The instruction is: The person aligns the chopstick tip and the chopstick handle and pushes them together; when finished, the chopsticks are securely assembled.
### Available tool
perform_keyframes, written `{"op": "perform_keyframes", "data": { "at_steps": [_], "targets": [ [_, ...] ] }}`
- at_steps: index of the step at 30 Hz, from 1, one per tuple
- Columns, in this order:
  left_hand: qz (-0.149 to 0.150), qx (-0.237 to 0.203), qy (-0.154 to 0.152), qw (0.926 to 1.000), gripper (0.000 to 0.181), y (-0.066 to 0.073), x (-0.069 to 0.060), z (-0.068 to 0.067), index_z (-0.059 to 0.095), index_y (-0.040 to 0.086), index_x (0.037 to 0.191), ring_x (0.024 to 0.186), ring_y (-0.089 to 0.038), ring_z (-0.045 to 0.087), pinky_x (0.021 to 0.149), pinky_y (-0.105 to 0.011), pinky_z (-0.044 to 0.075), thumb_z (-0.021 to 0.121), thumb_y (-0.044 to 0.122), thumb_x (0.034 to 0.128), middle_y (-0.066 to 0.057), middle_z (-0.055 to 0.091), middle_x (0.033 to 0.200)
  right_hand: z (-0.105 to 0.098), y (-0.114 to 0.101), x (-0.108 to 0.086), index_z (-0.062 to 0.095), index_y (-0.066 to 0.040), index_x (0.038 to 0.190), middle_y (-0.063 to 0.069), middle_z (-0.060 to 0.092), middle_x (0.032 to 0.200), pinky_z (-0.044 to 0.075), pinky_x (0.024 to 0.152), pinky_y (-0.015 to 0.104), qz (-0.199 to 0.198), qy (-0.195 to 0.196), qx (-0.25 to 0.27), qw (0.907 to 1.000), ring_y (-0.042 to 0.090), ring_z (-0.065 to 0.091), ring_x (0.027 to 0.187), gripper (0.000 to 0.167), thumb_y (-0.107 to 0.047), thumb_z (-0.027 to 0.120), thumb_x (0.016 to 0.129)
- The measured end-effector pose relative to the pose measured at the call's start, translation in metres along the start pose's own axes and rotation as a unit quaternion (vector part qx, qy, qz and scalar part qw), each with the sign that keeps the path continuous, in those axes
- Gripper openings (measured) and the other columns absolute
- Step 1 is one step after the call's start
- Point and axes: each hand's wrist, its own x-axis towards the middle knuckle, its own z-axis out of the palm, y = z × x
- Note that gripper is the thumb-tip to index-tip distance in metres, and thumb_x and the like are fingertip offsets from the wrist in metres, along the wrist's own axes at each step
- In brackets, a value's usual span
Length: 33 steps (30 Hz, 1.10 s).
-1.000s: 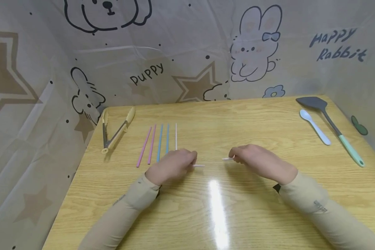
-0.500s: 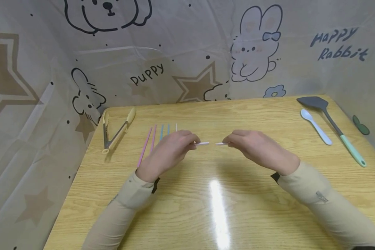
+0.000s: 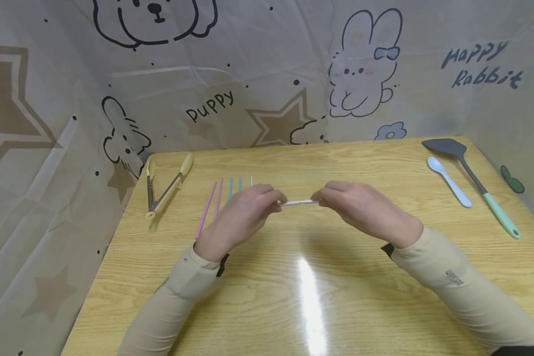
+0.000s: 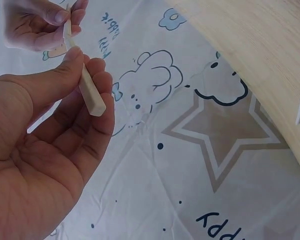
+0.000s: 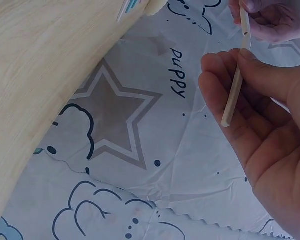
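My left hand (image 3: 242,217) pinches one piece of a white chopstick (image 4: 92,95) between thumb and fingers, its squared end showing in the left wrist view. My right hand (image 3: 367,210) pinches the other piece of white chopstick (image 5: 233,97) the same way. Above the table, the inner ends of the two pieces appear to meet, roughly in line, at a slight angle in the wrist views. Behind the left hand, pink chopsticks (image 3: 205,210), blue chopsticks (image 3: 230,188) and a white chopstick (image 3: 251,181) lie side by side, their lower parts partly hidden.
Tongs (image 3: 160,200) lie spread on the left of the wooden table (image 3: 258,306). On the right are a pale blue spoon (image 3: 449,182) and a grey spatula (image 3: 473,178) with a green handle. A printed cloth (image 3: 267,74) hangs around the back and sides.
Both hands have risen and moved away from the body, off the tabletop. The gap between the two white chopstick pieces has closed as the hands drew together.
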Motion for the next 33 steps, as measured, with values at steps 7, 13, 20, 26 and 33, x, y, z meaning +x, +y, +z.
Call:
{"op": "perform_keyframes", "data": {
  "at_steps": [7, 13, 20, 26, 33],
  "targets": [
    [0.000, -0.003, 0.001, 1.0000, 0.014, 0.000, -0.001, 0.002, 0.070, 0.005, 0.102, 0.079, -0.015, 0.062, 0.068, -0.027, 0.053, 0.072, 0.001, 0.0890, -0.001, 0.064, 0.089, 0.002, 0.001, -0.001, 0.067, -0.007, 0.102, -0.004, 0.063, 0.083, 0.050, 0.053, 0.022, -0.006, 0.000, 0.001, 1.0000, 0.004, 0.050, 0.061, 0.022, 0.003, 0.074, 0.084],
    [0.002, 0.004, 0.005, 1.0000, 0.015, 0.002, -0.001, 0.003, 0.071, 0.006, 0.101, 0.081, -0.015, 0.063, 0.069, -0.025, 0.053, 0.073, 0.000, 0.0876, -0.001, 0.065, 0.090, 0.003, 0.001, 0.000, 0.069, -0.007, 0.101, -0.004, 0.064, 0.085, 0.051, 0.054, 0.022, -0.009, 0.002, 0.002, 1.0000, 0.004, 0.053, 0.062, 0.021, 0.003, 0.074, 0.084],
    [0.011, 0.010, 0.007, 0.9999, 0.014, 0.002, -0.001, 0.008, 0.071, 0.004, 0.098, 0.082, -0.016, 0.063, 0.071, -0.024, 0.053, 0.073, -0.004, 0.0863, -0.003, 0.064, 0.089, 0.003, 0.000, -0.001, 0.072, -0.004, 0.101, 0.000, 0.067, 0.088, 0.054, 0.058, 0.024, -0.003, -0.008, 0.000, 1.0000, 0.008, 0.061, 0.068, 0.021, 0.005, 0.075, 0.082],
    [0.027, 0.033, 0.015, 0.9990, 0.013, 0.002, 0.000, 0.011, 0.070, 0.002, 0.098, 0.082, -0.017, 0.061, 0.072, -0.024, 0.053, 0.072, -0.005, 0.0865, -0.004, 0.063, 0.090, 0.004, -0.002, 0.001, 0.072, -0.004, 0.099, 0.000, 0.068, 0.086, 0.055, 0.057, 0.025, -0.011, 0.000, -0.022, 0.9997, 0.010, 0.064, 0.067, 0.021, 0.006, 0.075, 0.081],
    [0.041, 0.057, 0.025, 0.9972, 0.013, 0.004, 0.002, 0.013, 0.070, 0.001, 0.096, 0.080, -0.018, 0.060, 0.071, -0.024, 0.052, 0.074, -0.005, 0.0851, -0.006, 0.064, 0.088, 0.004, -0.004, 0.003, 0.072, -0.003, 0.099, 0.001, 0.068, 0.085, 0.055, 0.055, 0.026, -0.027, 0.014, -0.043, 0.9986, 0.012, 0.065, 0.067, 0.025, 0.011, 0.075, 0.079]
  ]
}}
